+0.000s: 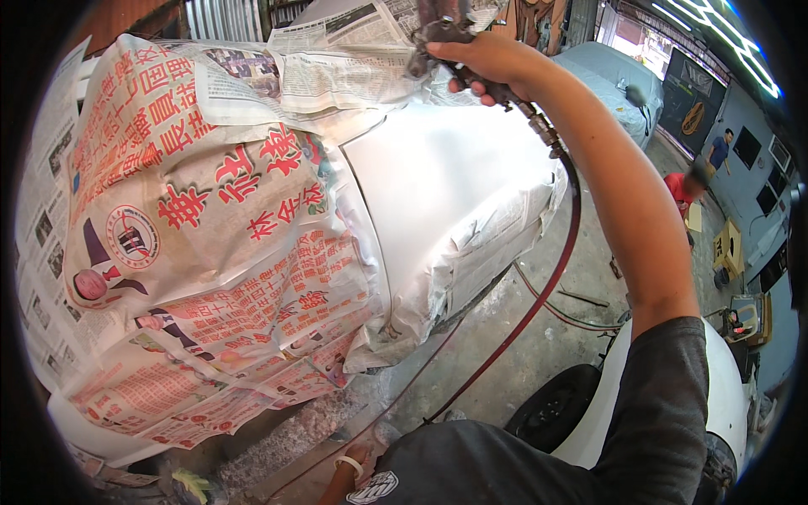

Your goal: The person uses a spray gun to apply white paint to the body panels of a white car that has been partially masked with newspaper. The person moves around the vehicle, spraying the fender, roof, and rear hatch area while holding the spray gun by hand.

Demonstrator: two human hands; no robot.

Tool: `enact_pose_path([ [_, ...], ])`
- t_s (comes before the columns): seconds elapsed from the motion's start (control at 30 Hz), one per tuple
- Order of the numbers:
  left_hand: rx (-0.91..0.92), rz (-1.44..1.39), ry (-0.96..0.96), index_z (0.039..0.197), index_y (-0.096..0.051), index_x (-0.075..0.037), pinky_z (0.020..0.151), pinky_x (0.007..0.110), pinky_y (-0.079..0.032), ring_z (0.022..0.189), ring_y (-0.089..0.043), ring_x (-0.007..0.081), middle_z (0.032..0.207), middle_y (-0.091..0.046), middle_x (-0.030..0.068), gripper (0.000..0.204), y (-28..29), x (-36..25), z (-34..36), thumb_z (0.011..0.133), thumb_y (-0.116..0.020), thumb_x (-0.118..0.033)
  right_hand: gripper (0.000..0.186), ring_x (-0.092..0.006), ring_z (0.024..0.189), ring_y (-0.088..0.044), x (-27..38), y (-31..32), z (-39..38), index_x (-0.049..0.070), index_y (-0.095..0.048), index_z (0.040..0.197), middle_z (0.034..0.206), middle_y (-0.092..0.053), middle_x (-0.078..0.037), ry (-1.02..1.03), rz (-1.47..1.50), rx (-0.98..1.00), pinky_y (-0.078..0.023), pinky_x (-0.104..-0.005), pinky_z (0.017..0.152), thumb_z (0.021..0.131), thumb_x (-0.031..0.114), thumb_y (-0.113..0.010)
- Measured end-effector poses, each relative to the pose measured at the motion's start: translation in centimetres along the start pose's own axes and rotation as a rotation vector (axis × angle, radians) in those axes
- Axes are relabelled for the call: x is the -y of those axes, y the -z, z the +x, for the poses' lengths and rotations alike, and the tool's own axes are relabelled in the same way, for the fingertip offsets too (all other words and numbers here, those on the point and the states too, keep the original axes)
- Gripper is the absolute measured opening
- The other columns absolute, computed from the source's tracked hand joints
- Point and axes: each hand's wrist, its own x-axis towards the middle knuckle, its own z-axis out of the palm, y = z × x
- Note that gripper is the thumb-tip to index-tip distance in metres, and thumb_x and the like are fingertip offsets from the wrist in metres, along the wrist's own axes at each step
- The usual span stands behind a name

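My right hand (484,66) is raised at the top, closed around a dark spray gun (439,35) with its cup upward. A dark red air hose (551,278) hangs from the gun's fitting and runs down toward my body. Just below and left of the gun lies a bare white car panel (450,172), glossy along its middle. Masking newspaper (227,194) with red print covers the bodywork around it. My left hand (359,454), beside a pale wristband, is low near my shirt; its fingers are mostly hidden.
A covered car (602,80) stands at the back right, with a person in red (686,185) and another in dark blue (720,150) beyond. Hoses and a thin bar (583,298) lie on the concrete floor (505,370). A black tyre (551,406) and white bodywork are close on my right.
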Motion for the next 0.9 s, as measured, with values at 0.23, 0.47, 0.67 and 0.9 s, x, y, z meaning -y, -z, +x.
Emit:
enact_pose_path([
  [0.23, -0.064, 0.253, 0.183, 0.095, -0.063, -0.009, 0.056, 0.036, -0.046, 0.061, -0.054, 0.0189, 0.074, -0.058, 0.0046, 0.026, 0.0, 3.3, -1.0, 0.096, -0.052, -0.031, 0.039, -0.0068, 0.043, -0.044, -7.7, 6.4, 2.1, 0.008, -0.056, 0.098, 0.067, -0.059, -0.004, -0.112, -0.042, -0.195, -0.040, -0.0250, 0.036, 0.092, 0.045, -0.063],
  [0.47, 0.044, 0.431, 0.144, 0.104, -0.063, -0.004, 0.061, 0.035, -0.047, 0.068, -0.056, 0.0190, 0.081, -0.060, 0.0062, 0.028, 0.1, 1.2, -2.0, 0.096, -0.053, -0.029, 0.034, -0.0086, 0.047, -0.046, -11.0, 8.9, 0.7, 0.011, -0.059, 0.103, 0.064, -0.052, -0.002, -0.192, -0.124, -0.304, -0.042, -0.0268, 0.041, 0.092, 0.042, -0.063],
  [0.67, -0.016, 0.406, -0.180, 0.111, -0.062, -0.001, 0.061, 0.032, -0.047, 0.068, -0.054, 0.0158, 0.081, -0.059, 0.0046, 0.034, -2.6, -6.6, -1.5, 0.095, -0.057, -0.031, 0.042, -0.0039, 0.043, -0.042, -7.4, 4.9, -4.5, 0.008, -0.057, 0.109, 0.072, -0.059, -0.002, -0.040, -0.030, -0.078, -0.039, -0.0217, 0.035, 0.093, 0.047, -0.059],
  [0.9, -0.021, 0.435, -0.608, 0.126, -0.057, 0.001, 0.090, 0.033, -0.048, 0.104, -0.062, 0.0225, 0.114, -0.065, 0.0148, 0.049, -10.2, -17.6, -2.3, 0.092, -0.063, -0.032, 0.038, -0.0038, 0.042, -0.046, -6.0, 3.4, -8.0, 0.005, -0.056, 0.102, 0.076, -0.064, -0.005, 0.052, 0.178, 0.109, -0.040, -0.0211, 0.034, 0.095, 0.043, -0.058],
])
